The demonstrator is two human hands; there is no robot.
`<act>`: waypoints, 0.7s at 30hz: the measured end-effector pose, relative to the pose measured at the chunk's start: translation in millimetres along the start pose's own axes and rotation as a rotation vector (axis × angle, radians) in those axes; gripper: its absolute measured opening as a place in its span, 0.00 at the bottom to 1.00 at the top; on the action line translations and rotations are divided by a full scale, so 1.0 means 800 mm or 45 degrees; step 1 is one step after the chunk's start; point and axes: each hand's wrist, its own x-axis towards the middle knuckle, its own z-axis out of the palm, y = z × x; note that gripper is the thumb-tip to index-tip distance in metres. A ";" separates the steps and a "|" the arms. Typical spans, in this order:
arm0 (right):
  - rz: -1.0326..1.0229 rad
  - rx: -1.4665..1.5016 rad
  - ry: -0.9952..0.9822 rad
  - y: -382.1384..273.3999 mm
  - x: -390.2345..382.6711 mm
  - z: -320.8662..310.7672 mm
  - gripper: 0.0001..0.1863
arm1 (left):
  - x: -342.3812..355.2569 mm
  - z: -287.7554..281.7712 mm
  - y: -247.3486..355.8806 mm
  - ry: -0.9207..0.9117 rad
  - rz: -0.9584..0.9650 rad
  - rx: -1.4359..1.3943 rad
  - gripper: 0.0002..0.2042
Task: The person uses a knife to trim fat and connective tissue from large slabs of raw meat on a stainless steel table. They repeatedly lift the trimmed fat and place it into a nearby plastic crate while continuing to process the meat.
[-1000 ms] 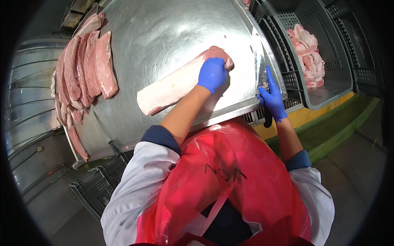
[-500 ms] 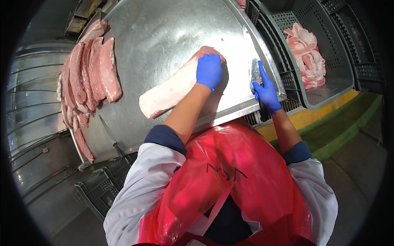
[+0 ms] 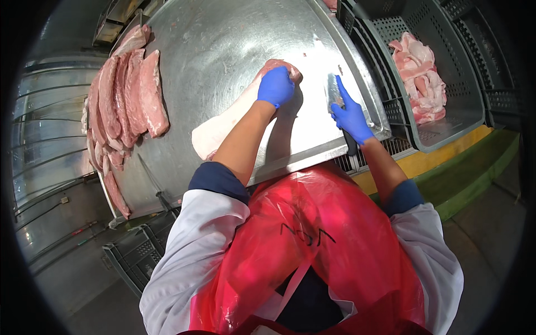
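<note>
A long slab of pale, fat-covered meat lies slantwise on the metal table, its redder end farther from me. My blue-gloved left hand is closed on that far end, and my forearm hides part of the slab. To the right of it, my blue-gloved right hand grips a knife by its dark handle. My right index finger stretches along the blade, which points away from me over the table. Glare washes out part of the blade. A gap separates the knife from the slab.
Several long pink meat strips are piled at the table's left side. Beyond the raised right rim stands a grey perforated crate with pale trimmings inside. Another dark crate sits low at the left. Yellow and green edging runs below right.
My left hand has shifted a little left and away from me on the slab's far end. My right hand has brought the knife left, nearer the slab.
</note>
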 end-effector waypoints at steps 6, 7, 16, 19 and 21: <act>-0.099 -0.263 -0.027 -0.035 0.087 0.048 0.42 | -0.009 -0.026 0.019 -0.056 -0.109 -0.211 0.06; -0.093 -0.278 -0.045 -0.031 0.091 0.053 0.42 | -0.010 -0.017 0.010 0.003 -0.069 -0.233 0.06; 0.000 -0.114 -0.260 0.014 -0.053 0.036 0.43 | -0.026 -0.027 0.005 0.082 -0.044 -0.190 0.06; 0.001 -0.095 -0.215 -0.021 0.029 0.064 0.42 | -0.022 -0.057 0.030 0.156 0.028 -0.205 0.05; -0.046 -0.048 -0.188 -0.036 0.058 0.077 0.42 | -0.015 -0.066 0.032 0.194 0.019 -0.234 0.05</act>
